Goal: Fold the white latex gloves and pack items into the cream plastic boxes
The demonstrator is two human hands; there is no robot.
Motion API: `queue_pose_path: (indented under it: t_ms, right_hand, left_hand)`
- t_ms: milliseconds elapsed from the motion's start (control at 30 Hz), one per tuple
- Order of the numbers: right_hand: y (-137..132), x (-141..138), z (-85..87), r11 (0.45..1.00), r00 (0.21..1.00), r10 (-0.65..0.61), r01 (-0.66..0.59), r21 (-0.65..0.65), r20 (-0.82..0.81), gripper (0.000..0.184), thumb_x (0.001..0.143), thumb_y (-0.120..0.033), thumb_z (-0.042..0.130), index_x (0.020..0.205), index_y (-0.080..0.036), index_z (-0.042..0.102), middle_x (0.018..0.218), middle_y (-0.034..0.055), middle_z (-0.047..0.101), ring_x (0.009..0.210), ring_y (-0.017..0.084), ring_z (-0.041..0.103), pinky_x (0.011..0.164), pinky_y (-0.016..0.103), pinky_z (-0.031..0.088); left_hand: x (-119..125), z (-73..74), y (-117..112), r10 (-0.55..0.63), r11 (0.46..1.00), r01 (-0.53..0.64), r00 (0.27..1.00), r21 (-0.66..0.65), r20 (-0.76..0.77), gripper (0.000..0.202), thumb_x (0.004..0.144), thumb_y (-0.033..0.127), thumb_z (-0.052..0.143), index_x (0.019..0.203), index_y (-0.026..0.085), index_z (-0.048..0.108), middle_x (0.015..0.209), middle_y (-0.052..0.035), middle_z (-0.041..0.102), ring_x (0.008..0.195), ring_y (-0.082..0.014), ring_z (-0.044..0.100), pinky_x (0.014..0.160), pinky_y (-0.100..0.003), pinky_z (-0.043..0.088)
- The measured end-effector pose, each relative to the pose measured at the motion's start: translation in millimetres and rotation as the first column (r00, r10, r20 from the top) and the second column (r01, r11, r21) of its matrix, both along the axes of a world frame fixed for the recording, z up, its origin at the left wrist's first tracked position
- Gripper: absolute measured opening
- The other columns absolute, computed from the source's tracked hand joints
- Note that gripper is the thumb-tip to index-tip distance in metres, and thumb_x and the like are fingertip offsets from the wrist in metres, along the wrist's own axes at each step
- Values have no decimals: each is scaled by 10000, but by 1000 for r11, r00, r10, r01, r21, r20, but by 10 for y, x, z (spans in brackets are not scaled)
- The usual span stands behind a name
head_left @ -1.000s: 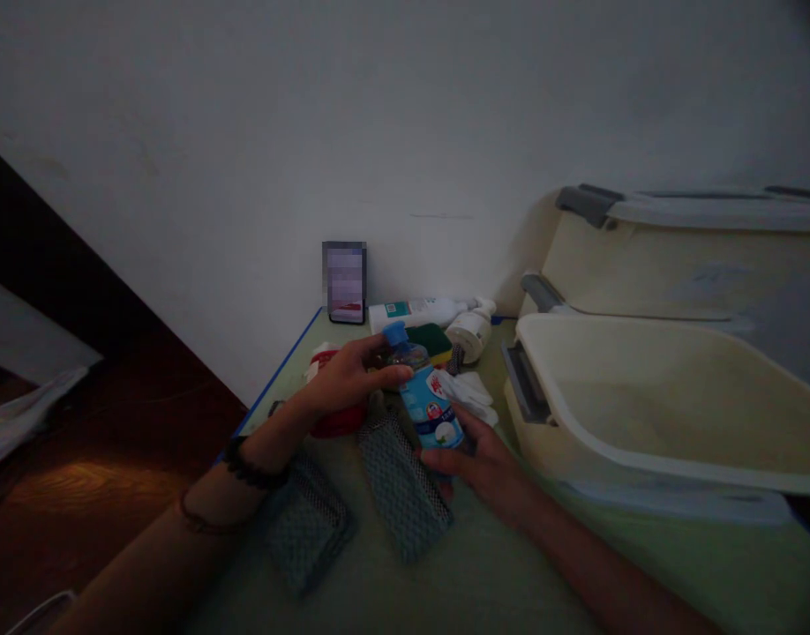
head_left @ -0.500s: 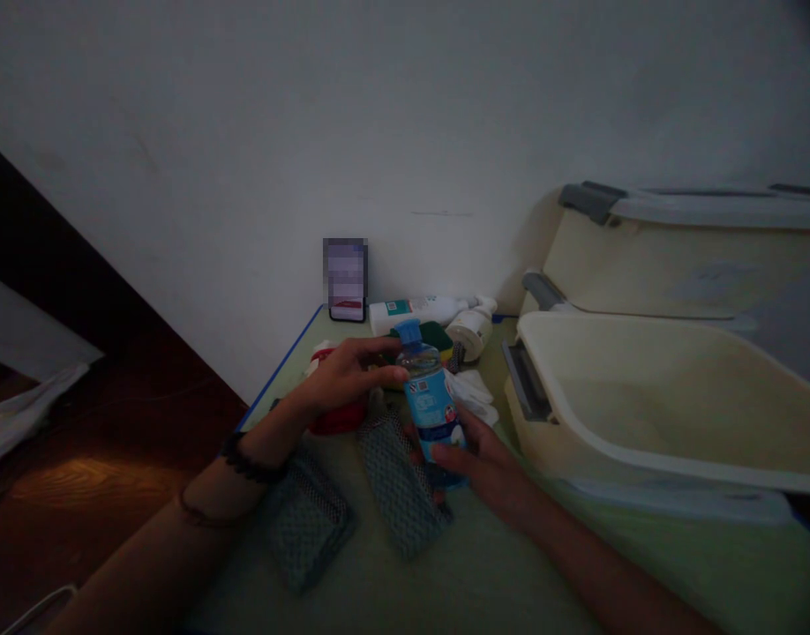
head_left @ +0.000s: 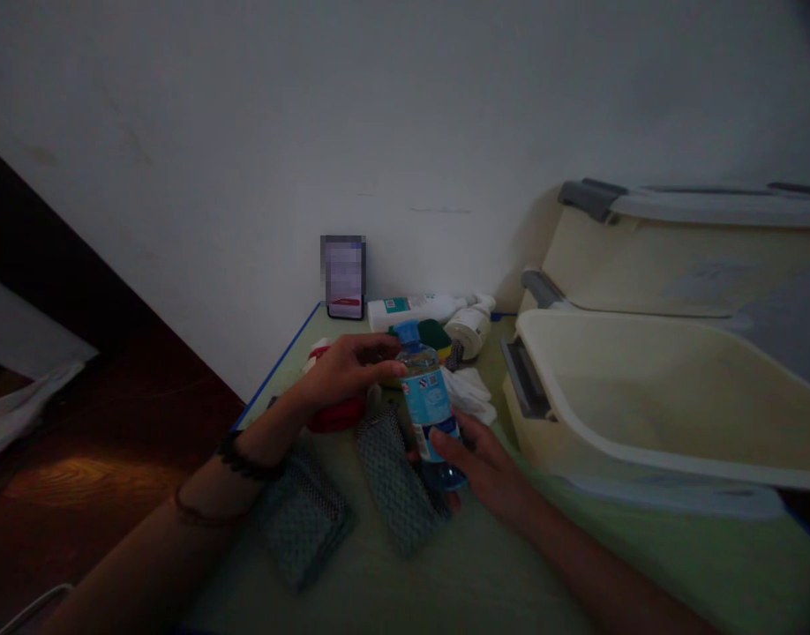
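A clear bottle [head_left: 426, 401] with a blue cap and a blue printed label is held up over the table, its top leaning left. My right hand [head_left: 488, 463] wraps the lower part, thumb across the label. My left hand [head_left: 342, 375] grips the bottle near its shoulder; the thumb touches the front, while the fingertips are partly hidden behind the neck. Below the bottle lies a folded grey-green checked cloth [head_left: 395, 494]. A second folded cloth [head_left: 305, 529] rests beneath my left forearm. Behind my left hand, a red and white item [head_left: 335, 416] is partly covered.
On the right stands a cream storage bin [head_left: 543, 432], its lid [head_left: 649, 265] raised against the wall. White bottles [head_left: 411, 310], a green and yellow sponge [head_left: 437, 335] and a white cloth-like item [head_left: 469, 392] lie at the back of the green table [head_left: 511, 573]. A phone [head_left: 345, 278] leans on the wall.
The bottle has turned in my hands, so the label's square code has shifted to the right. My right thumb sits slightly higher on the label. Other things stay put.
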State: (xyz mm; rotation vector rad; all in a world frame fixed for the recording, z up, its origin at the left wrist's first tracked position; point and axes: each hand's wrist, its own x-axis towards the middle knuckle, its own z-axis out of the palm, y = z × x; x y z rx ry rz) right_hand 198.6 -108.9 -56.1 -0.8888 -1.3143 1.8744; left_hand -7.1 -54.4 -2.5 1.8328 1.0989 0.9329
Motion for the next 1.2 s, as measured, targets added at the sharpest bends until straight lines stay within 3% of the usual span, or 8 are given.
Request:
queue_pose_path:
  t_ms: [167, 767, 1200]
  right_hand:
    - [-4, 6, 28, 1000, 1000, 8, -8, -6, -8, 367, 782, -485, 613, 982, -188, 538, 748, 7, 658, 450, 86, 561, 334, 186, 454]
    - [-20, 13, 9, 1000, 999, -12, 11, 10, 44, 406, 736, -423, 687, 1032, -226, 490, 774, -13, 589, 521, 105, 566, 376, 213, 485]
    - [-52, -2, 32, 996, 999, -33, 30, 80, 39, 333, 816, -501, 559, 1019, -240, 514, 782, 12, 611, 496, 113, 547, 378, 235, 472]
  left_hand:
    - [-8, -1, 3, 19, 1000, -19, 999, 10, -46, 314, 736, 385, 642, 903, 120, 654, 861, -59, 684, 778, -178, 623, 697, -276, 487]
    - [6, 5, -8, 37, 999, -37, 999, -30, -1, 399, 716, 398, 676, 992, 110, 678, 1006, -98, 719, 892, -217, 660, 799, -313, 523]
    - [-3, 5, -13, 34, 999, -34, 999, -14, 3, 410, 718, 399, 679, 1027, 129, 689, 1057, -100, 714, 938, -244, 666, 831, -348, 532]
